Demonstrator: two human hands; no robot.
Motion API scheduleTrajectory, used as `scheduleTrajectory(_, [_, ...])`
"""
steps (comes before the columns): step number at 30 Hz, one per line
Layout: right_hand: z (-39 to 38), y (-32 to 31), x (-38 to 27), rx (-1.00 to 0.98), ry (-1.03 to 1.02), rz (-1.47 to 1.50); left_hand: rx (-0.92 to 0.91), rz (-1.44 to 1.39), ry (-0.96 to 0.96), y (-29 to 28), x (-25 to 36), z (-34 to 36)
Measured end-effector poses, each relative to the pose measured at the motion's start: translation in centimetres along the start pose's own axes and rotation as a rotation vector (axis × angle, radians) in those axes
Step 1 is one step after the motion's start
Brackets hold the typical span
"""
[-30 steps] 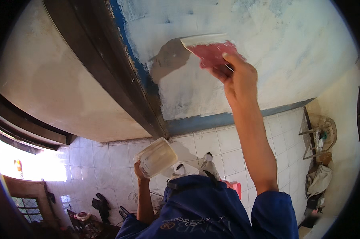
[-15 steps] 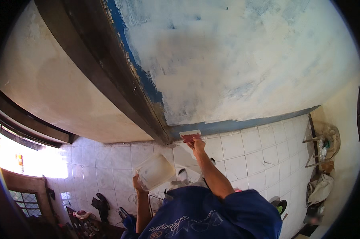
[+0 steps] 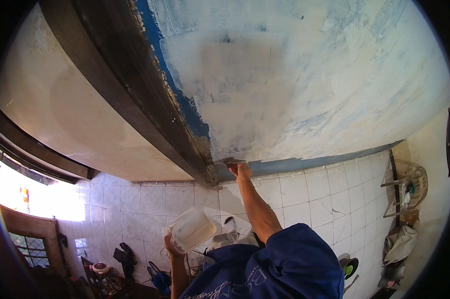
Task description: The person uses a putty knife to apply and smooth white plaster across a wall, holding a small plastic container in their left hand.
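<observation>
My right hand (image 3: 242, 171) is pressed up to the wall, fingers closed round a putty scraper (image 3: 231, 161). Its blade is nearly edge-on and lies against the wall, at the lower border of the white putty (image 3: 245, 109), close to a dark wooden post (image 3: 150, 119). A strip of bare blue paint (image 3: 294, 164) runs along under the putty. Lower and to the left, my left hand (image 3: 170, 245) grips the side of a translucent plastic tub (image 3: 195, 229), held tilted. Whitish matter shows dimly inside the tub.
White tiles (image 3: 314, 199) cover the wall below the paint. A chair (image 3: 411, 184) and a pale cloth bag (image 3: 400, 244) are at the right. At the lower left are a wooden door (image 3: 33, 226), a cluttered table (image 3: 110, 279) and dark hanging things (image 3: 127, 256).
My right hand has moved slightly up, and the scraper has turned from showing its red-and-white face to lying against the wall. The tub in my left hand has dropped a little.
</observation>
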State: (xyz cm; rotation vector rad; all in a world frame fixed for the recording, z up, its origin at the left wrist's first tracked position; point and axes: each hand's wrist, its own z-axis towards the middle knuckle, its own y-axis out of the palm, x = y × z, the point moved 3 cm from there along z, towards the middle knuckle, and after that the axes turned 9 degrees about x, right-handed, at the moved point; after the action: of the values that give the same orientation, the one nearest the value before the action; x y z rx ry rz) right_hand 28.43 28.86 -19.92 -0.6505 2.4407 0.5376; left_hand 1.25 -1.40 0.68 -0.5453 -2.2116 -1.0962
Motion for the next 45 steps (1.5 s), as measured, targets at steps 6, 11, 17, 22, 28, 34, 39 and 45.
scheduleTrajectory(6, [-9.3,2.9,-5.1,-0.199,-0.088,0.094,0.03,0.031,0.016,0.0,-0.3,1.5])
scheduleTrajectory(11, [-17.8,5.1,-11.9,-0.253,-0.246,0.011,0.061,0.065,-0.012,-0.2,-0.8,2.5])
scheduleTrajectory(17, [-30.0,6.6,-21.3,-0.48,-0.331,0.042,0.068,0.046,-0.066,0.3,-1.5,3.7])
scheduleTrajectory(22, [-39.8,7.5,-26.2,-0.54,-0.357,0.113,0.064,0.06,-0.104,-0.3,-2.1,4.1])
scheduleTrajectory(28, [-39.9,1.4,-27.1,-0.591,-0.34,0.109,0.03,-0.034,-0.082,0.4,-2.4,4.7])
scheduleTrajectory(34, [-18.9,-9.7,-13.7,-0.243,-0.079,-0.011,0.071,-0.028,-0.107,-0.5,-1.8,4.1])
scheduleTrajectory(39, [-3.2,-11.7,-4.2,-0.047,-0.022,-0.115,0.081,0.045,-0.098,-0.2,-1.2,3.0])
scheduleTrajectory(45, [1.2,-6.5,-1.7,-0.048,0.025,-0.004,0.075,-0.001,-0.088,-0.8,-2.1,2.7])
